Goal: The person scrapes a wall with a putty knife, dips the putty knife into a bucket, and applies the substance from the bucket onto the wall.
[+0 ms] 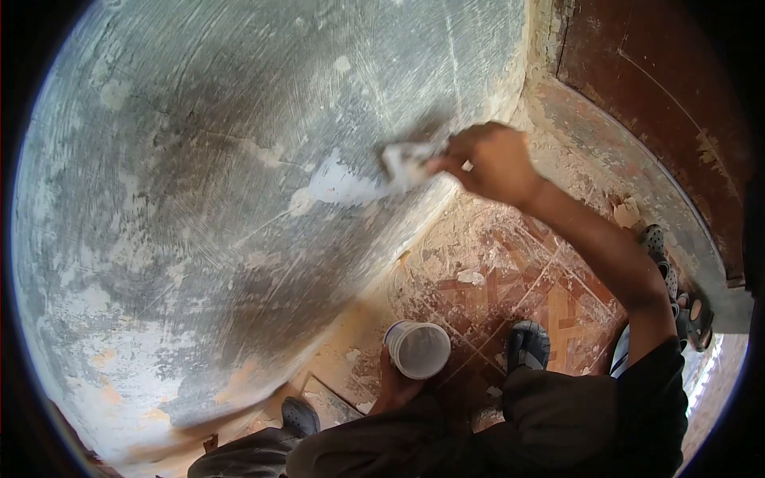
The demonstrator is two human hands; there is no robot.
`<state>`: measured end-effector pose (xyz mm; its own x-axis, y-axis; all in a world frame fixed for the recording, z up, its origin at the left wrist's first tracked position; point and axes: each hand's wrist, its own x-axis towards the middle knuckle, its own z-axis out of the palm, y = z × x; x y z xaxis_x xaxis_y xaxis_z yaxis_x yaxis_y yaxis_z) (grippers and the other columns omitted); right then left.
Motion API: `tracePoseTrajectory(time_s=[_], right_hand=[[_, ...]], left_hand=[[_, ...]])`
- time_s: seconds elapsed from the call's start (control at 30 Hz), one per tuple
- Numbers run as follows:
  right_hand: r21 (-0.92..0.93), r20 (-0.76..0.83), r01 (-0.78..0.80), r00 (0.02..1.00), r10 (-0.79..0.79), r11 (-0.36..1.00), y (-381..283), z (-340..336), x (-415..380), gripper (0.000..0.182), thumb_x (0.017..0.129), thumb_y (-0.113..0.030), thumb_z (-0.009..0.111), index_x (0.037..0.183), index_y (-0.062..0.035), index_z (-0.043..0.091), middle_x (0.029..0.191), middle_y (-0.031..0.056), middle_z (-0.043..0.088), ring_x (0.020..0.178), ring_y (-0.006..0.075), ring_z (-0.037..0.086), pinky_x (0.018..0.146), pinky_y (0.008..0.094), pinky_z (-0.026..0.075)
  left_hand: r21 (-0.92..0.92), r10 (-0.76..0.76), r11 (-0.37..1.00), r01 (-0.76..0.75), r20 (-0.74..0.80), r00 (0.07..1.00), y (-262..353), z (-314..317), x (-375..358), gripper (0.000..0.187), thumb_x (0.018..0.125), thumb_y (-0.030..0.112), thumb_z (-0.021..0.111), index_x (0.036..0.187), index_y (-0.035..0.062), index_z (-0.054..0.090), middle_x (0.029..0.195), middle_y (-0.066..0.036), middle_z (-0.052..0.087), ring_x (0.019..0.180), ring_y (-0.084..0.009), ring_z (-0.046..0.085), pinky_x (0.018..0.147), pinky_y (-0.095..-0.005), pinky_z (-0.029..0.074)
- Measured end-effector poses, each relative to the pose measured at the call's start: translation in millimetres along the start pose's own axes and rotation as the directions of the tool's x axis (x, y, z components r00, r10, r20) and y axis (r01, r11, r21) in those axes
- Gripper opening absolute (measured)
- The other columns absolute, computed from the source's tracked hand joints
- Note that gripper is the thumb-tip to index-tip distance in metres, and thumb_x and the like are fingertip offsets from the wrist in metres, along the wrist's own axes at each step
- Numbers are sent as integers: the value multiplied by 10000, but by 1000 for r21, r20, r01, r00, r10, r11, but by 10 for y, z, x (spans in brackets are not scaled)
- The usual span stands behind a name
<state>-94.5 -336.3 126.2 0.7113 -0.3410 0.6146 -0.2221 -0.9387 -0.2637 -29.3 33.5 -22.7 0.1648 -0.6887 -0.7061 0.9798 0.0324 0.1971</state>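
My right hand (496, 163) is closed around a broad, flat, white-smeared tool (408, 165), blurred by motion; I cannot tell whether it is a brush or a scraper. The tool is right at the grey, streaked wall (231, 175). Just left of it, a bright white patch (343, 182) marks the wall. Low in the view, my left hand (390, 384) grips the side of a white plastic tub (421, 351). The tub is held upright above the floor, with its open top towards me and a pale greyish inside.
Patterned brown floor tiles (570, 307) are strewn with pale flakes and dust. A dark red door panel (661, 80) stands at upper right, above a ledge (629, 151). Loose shoes (695, 319) lie at the right. Shod feet (528, 345) show beside my legs.
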Motion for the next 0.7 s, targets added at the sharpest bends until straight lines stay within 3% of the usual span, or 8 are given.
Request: tracePoseTrajectory(time_s=[0.17,0.3,0.4,0.43,0.5,0.53,0.6,0.7], right_hand=[[-163,29,319,947,-319,934,-586,201,198,373,857,-441,681,726,-92,690,648,49,638,636,195,655,633,347,515],[-141,101,189,979,-175,972,-523,87,605,413,853,-498,668,755,-98,701,685,57,648,668,204,667,660,361,528],[-136,-91,181,977,-194,974,-317,103,470,383,851,-488,685,789,-111,716,677,42,662,607,173,655,591,334,522],[8,38,-22,999,22,1000,-224,143,390,354,861,-473,689,812,-124,722,652,23,668,515,147,615,498,306,488],[-7,-95,-92,991,91,996,-6,121,226,375,872,-483,691,789,-118,710,591,20,646,442,137,556,446,302,455],[-72,-10,-208,978,208,975,81,17,148,381,899,-512,642,930,-151,756,565,24,622,453,163,569,450,316,453],[-22,19,-359,933,360,933,363,54,-59,506,914,-511,638,691,-57,657,553,86,609,452,242,578,458,377,460],[90,137,-432,898,418,897,483,58,-323,545,921,-535,622,690,-41,644,514,72,548,442,206,529,439,365,419]], left_hand=[[-9,-2,1000,2,-5,1000,-24,-150,82,443,987,433,444,1228,88,584,1216,-112,631,1147,-291,601,1000,-496,493],[-32,19,999,-19,-16,1000,-7,-105,29,444,985,439,447,1220,89,588,1212,-109,634,1140,-292,604,994,-503,494],[-30,42,999,-43,-8,999,29,-149,52,453,984,455,446,1218,94,589,1208,-108,636,1137,-291,607,993,-508,493],[-29,30,999,-29,27,999,40,-245,79,543,951,526,464,1290,109,540,1283,-104,590,1200,-296,561,1036,-513,453],[-29,6,1000,-3,97,995,35,-488,120,766,885,668,499,1434,137,442,1434,-97,497,1328,-307,470,1120,-522,374],[-8,23,1000,-23,104,994,27,-491,101,756,889,660,497,1431,136,446,1430,-97,500,1324,-307,474,1119,-525,375],[44,60,997,-66,128,990,52,-426,81,736,896,643,494,1425,134,453,1423,-98,507,1316,-308,481,1118,-530,377],[-27,48,998,-49,-37,998,68,-49,-17,377,1011,384,428,1188,89,583,1155,-100,645,1095,-274,625,933,-473,539]])
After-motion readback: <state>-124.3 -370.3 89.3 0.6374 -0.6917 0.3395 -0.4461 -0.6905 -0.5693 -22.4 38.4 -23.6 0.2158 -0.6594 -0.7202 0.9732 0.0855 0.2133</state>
